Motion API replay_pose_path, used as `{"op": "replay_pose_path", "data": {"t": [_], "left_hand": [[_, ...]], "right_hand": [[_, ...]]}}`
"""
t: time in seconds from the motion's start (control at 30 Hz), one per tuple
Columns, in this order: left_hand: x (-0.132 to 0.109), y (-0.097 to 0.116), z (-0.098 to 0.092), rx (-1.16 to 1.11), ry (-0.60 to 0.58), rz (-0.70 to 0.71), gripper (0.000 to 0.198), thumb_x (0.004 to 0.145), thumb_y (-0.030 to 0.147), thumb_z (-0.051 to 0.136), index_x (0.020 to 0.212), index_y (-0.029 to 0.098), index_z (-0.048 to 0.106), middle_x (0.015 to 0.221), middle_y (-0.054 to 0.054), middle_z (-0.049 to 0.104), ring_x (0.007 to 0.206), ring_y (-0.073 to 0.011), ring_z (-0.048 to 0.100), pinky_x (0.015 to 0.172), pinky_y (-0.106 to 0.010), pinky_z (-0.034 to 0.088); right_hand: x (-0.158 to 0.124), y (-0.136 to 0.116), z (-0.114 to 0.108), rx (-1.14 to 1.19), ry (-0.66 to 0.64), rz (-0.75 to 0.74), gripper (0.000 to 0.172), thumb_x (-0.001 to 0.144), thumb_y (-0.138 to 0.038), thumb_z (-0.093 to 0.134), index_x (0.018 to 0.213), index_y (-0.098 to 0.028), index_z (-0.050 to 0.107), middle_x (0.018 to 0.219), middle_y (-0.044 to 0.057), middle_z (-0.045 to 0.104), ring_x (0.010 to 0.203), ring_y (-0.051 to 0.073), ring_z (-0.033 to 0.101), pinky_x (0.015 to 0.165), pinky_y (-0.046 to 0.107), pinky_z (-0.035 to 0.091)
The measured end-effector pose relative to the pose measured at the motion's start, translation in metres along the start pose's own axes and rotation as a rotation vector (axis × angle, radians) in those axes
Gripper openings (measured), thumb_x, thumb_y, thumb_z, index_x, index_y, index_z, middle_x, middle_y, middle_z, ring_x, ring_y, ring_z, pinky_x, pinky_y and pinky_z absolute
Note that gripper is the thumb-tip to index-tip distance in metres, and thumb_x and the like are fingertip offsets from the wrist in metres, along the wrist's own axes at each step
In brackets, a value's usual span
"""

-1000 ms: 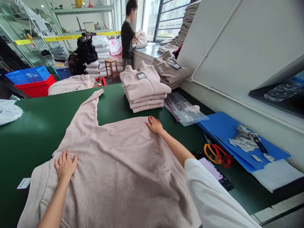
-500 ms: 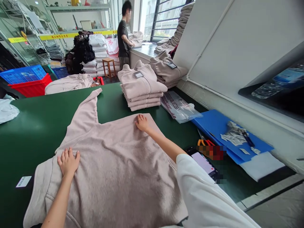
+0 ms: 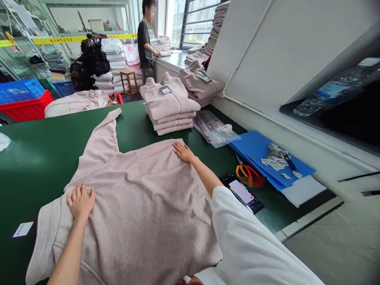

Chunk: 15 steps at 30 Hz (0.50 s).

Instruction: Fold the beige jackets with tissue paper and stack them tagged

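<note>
— What is being pressed down on the green table [image 3: 44, 158]?

— A pale pink sweater [image 3: 139, 206] is being held flat there, spread out face down, with one sleeve [image 3: 102, 136] lying stretched away toward the far edge. The left hand [image 3: 80, 202] is being laid palm down on the near left part of the garment, its fingers [image 3: 77, 191] released and spread, gripping nothing. The right hand [image 3: 184, 152] is being rested flat on the far right corner of the fabric, its fingers likewise loose and extended.

— And what is being kept around it?

— A stack of folded sweaters [image 3: 169, 109] is being kept just beyond the right hand, with clear plastic bags [image 3: 215, 128] beside it. A phone [image 3: 243, 193] and orange-handled scissors [image 3: 245, 172] are lying near the right forearm, next to a blue board [image 3: 258, 148] carrying paper tags [image 3: 274, 160]. A small barcode label [image 3: 22, 229] is lying on the table left of the garment. Farther off, another person [image 3: 145, 39] is being seen standing at a bench.
</note>
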<state>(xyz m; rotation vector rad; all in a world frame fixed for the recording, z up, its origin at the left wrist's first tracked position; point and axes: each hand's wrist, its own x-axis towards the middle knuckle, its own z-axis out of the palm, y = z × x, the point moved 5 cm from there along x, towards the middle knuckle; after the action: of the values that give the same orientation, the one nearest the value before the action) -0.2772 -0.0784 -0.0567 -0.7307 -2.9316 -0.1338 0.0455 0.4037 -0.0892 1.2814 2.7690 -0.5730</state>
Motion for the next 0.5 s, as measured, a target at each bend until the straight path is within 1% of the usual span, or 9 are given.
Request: {"op": "replay_pose_path", "data": {"t": [0.07,0.13,0.2,0.23,0.27,0.3,0.4,0.43,0.5], "left_hand": [[0.000,0.000,0.000,-0.006,-0.007,-0.001,0.070,0.095,0.047,0.022,0.148,0.004,0.041,0.155,-0.022,0.038,0.144,-0.0318,0.031,0.121,-0.053,0.010],[0.001,0.000,0.000,-0.006,-0.009,-0.007,0.071,0.095,0.047,0.021,0.148,0.004,0.040,0.155,-0.022,0.038,0.145,-0.0320,0.030,0.121,-0.053,0.010],[0.001,0.001,-0.002,0.000,-0.007,-0.016,0.073,0.095,0.048,0.020,0.148,0.003,0.040,0.155,-0.023,0.038,0.145,-0.0325,0.030,0.121,-0.053,0.010],[0.002,0.001,-0.002,0.004,-0.010,-0.019,0.074,0.095,0.049,0.019,0.148,0.003,0.040,0.155,-0.023,0.037,0.145,-0.0327,0.030,0.121,-0.053,0.010],[0.002,0.001,-0.003,0.009,-0.018,-0.022,0.075,0.094,0.050,0.018,0.148,0.004,0.040,0.155,-0.022,0.037,0.145,-0.0325,0.029,0.121,-0.052,0.009],[0.002,0.001,-0.002,0.015,-0.032,-0.024,0.076,0.094,0.052,0.017,0.149,0.004,0.039,0.156,-0.021,0.036,0.146,-0.0320,0.029,0.121,-0.052,0.009],[0.004,-0.006,0.001,0.070,-0.087,-0.045,0.077,0.093,0.054,0.009,0.151,0.009,0.034,0.160,-0.017,0.032,0.148,-0.0275,0.026,0.121,-0.049,0.009],[0.005,-0.010,0.001,0.104,-0.096,-0.057,0.076,0.093,0.053,0.007,0.152,0.012,0.031,0.161,-0.014,0.030,0.149,-0.0248,0.025,0.121,-0.047,0.009],[0.007,-0.016,0.005,0.190,-0.161,-0.059,0.072,0.092,0.054,0.009,0.155,0.021,0.023,0.161,-0.008,0.031,0.151,-0.0232,0.019,0.121,-0.048,0.010]], "right_hand": [[-0.010,0.019,-0.003,-0.013,0.003,0.096,0.063,0.102,-0.050,0.030,0.159,-0.026,0.022,0.165,0.002,0.019,0.152,0.019,0.017,0.124,0.042,0.013],[-0.017,0.036,-0.009,-0.026,0.025,0.237,0.068,0.102,-0.050,0.023,0.159,-0.014,0.020,0.164,0.016,0.018,0.151,0.028,0.019,0.121,0.055,0.014],[-0.025,0.044,-0.013,-0.035,0.059,0.341,0.070,0.103,-0.046,0.011,0.158,-0.004,0.018,0.160,0.027,0.018,0.149,0.036,0.021,0.115,0.065,0.018],[-0.029,0.042,-0.012,-0.037,0.076,0.356,0.070,0.103,-0.044,0.006,0.158,-0.002,0.017,0.160,0.029,0.017,0.149,0.038,0.020,0.113,0.067,0.020],[-0.034,0.036,-0.009,-0.039,0.089,0.343,0.069,0.103,-0.043,0.005,0.158,-0.004,0.017,0.161,0.028,0.015,0.149,0.037,0.019,0.113,0.066,0.021],[-0.039,0.029,-0.004,-0.040,0.094,0.303,0.067,0.103,-0.044,0.007,0.159,-0.008,0.017,0.163,0.023,0.013,0.151,0.034,0.017,0.115,0.062,0.021],[-0.059,0.010,0.015,-0.043,0.073,0.129,0.064,0.102,-0.055,0.021,0.159,-0.027,0.023,0.166,0.005,0.014,0.153,0.023,0.013,0.122,0.044,0.016],[-0.066,0.010,0.019,-0.044,0.062,0.095,0.064,0.101,-0.057,0.024,0.159,-0.029,0.024,0.166,0.002,0.016,0.153,0.021,0.014,0.123,0.040,0.016],[-0.081,0.026,0.017,-0.047,0.055,0.094,0.067,0.100,-0.059,0.028,0.158,-0.025,0.029,0.164,0.005,0.023,0.152,0.020,0.018,0.123,0.040,0.014]]}}
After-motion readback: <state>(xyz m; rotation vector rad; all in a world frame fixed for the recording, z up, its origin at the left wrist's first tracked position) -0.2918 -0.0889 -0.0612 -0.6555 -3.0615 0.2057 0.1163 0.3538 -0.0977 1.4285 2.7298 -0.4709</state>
